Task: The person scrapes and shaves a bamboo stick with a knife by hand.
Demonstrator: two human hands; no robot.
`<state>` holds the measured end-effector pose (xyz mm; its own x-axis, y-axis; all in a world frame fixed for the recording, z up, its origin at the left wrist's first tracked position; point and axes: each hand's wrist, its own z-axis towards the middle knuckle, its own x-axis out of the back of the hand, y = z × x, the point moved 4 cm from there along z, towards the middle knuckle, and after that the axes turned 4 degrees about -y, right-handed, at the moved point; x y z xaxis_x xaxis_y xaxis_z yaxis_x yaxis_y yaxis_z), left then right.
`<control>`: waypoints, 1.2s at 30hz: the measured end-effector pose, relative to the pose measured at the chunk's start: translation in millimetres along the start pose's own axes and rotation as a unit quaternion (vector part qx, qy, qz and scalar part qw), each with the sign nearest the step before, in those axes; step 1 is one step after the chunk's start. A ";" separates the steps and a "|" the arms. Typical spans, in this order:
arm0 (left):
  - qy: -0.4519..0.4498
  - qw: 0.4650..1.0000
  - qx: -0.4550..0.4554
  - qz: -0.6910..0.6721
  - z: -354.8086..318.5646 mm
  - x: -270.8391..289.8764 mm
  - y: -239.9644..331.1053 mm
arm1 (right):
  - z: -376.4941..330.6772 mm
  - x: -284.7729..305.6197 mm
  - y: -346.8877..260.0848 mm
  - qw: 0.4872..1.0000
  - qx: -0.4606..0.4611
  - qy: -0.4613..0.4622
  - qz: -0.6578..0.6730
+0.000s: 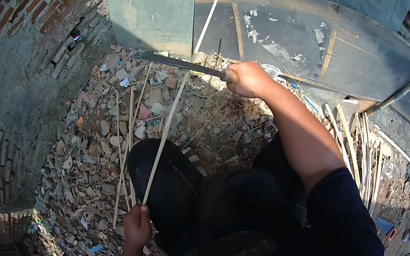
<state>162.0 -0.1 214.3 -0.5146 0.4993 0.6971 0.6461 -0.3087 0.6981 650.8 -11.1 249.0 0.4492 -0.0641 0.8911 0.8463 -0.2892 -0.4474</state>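
Left hand grips a long pale wooden strip; right hand holds a dark-bladed knife across it. Work appears unfinished; loose strips line the rubble's right edge.

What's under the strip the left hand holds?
The dark-clad left knee and rubble show either side of the pale strip; directly beneath it, they're covered.

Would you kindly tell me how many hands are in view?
2: the left hand, lower left, holds a pale strip; the right hand, above centre, grips a long knife.
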 end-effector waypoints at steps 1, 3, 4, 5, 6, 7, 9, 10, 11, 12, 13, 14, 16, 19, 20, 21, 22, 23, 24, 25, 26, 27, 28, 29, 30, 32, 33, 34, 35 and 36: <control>0.000 1.000 -0.001 0.001 -2.4 -0.2 -3.3 | -0.7 5.2 4.5 0.997 -0.044 0.058 0.040; -0.001 1.000 -0.011 -0.006 -2.7 -0.3 -6.2 | -1.2 4.6 6.3 0.997 -0.052 0.044 0.019; -0.003 1.000 -0.010 -0.007 -2.4 -1.0 -6.3 | -2.6 -0.9 -3.0 1.000 -0.016 0.013 -0.019; 0.002 1.000 0.003 0.005 -5.9 -0.8 -6.9 | -5.5 -3.5 -26.6 0.998 0.026 -0.023 -0.054; 0.008 1.000 0.017 0.018 -9.4 -0.4 -7.3 | -10.6 -4.9 -47.1 0.993 0.034 -0.076 -0.083; 0.005 1.000 0.017 0.017 -7.9 -1.1 -5.4 | -13.9 -8.0 -57.5 0.993 0.032 -0.078 -0.083; 0.016 0.999 -0.013 0.043 -5.3 -0.6 1.3 | -18.0 -17.7 -74.8 0.980 0.103 -0.109 -0.132; 0.018 0.999 -0.010 0.043 -4.8 0.5 2.2 | -10.7 -18.8 -65.7 0.985 0.092 -0.117 -0.091; 0.018 0.998 -0.007 0.068 -4.0 -0.3 5.0 | -2.9 -23.3 -45.6 0.985 0.089 -0.120 -0.090; 0.018 0.995 -0.012 0.092 1.3 -1.5 8.7 | 9.6 -23.8 -13.4 0.995 0.015 -0.093 -0.012; 0.022 0.995 -0.012 0.093 2.5 0.7 10.8 | 17.3 -17.5 -2.7 0.994 -0.049 -0.065 0.067; 0.018 0.994 -0.014 0.111 2.9 3.2 14.5 | 17.5 -15.5 7.6 0.989 -0.094 -0.064 0.092; 0.015 0.992 -0.016 0.128 5.2 3.7 18.8 | 17.5 -21.4 6.9 0.997 -0.042 -0.052 0.039; 0.021 0.988 -0.009 0.153 -3.2 3.9 17.5 | -4.3 -29.3 -48.0 0.994 0.001 -0.105 -0.002; 0.020 0.989 0.001 0.149 -4.9 4.0 15.4 | -12.5 -32.0 -71.7 0.991 0.050 -0.118 -0.046; 0.019 0.990 0.007 0.142 -3.0 2.7 14.4 | -17.5 -33.3 -82.3 0.983 0.096 -0.127 -0.091; 0.019 0.990 0.007 0.141 -0.1 -0.6 12.2 | -17.8 -33.3 -79.0 0.985 0.133 -0.062 -0.086; 0.035 0.988 -0.008 0.153 2.0 -4.0 10.3 | -15.0 -34.4 -65.9 0.986 0.132 -0.063 -0.085; 0.052 0.985 -0.022 0.163 0.9 -4.9 10.6 | -6.0 -35.3 -44.5 0.991 0.064 -0.117 -0.024; 0.055 0.985 -0.025 0.163 3.5 -3.4 13.3 | -1.4 -34.5 -37.7 0.989 0.031 -0.146 -0.003; 0.050 0.985 -0.022 0.165 5.1 -1.4 16.9 | 2.1 -34.4 -32.0 0.985 -0.004 -0.173 0.018; 0.044 0.985 -0.020 0.167 7.3 -0.5 19.4 | 0.9 -37.1 -31.3 0.986 -0.003 -0.168 0.015; 0.049 0.984 -0.019 0.168 5.0 -0.3 19.4 | -0.7 -39.9 -39.6 0.991 0.017 -0.130 0.009; 0.050 0.985 -0.017 0.165 2.2 -0.8 17.2 | -4.8 -38.4 -54.2 0.995 0.035 -0.091 0.003; 0.050 0.985 -0.015 0.162 1.5 -1.0 15.7 | -9.7 -35.8 -65.4 0.995 0.046 -0.089 -0.026; 0.046 0.984 -0.003 0.170 -2.4 -0.8 15.8 | -19.2 -34.2 -87.2 0.991 0.071 -0.098 -0.065; 0.045 0.983 0.008 0.178 -3.7 -0.5 15.1 | -21.6 -37.0 -93.7 0.984 0.098 -0.105 -0.106; 0.044 0.983 0.011 0.177 -4.0 -1.8 15.5 | -18.5 -35.4 -87.6 0.988 0.079 -0.105 -0.084; 0.052 0.981 0.010 0.187 -3.1 -3.7 17.9 | -12.1 -31.3 -71.9 0.991 0.058 -0.106 -0.063; 0.057 0.979 -0.001 0.198 2.2 -5.9 24.2 | 6.0 -49.2 -23.1 0.993 -0.012 -0.110 0.048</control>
<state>181.9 -8.7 226.7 -0.2845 0.2466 0.9264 0.8065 -0.4609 0.3704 610.8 4.4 215.1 0.5820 0.1163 0.8049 0.7900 -0.3155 -0.5257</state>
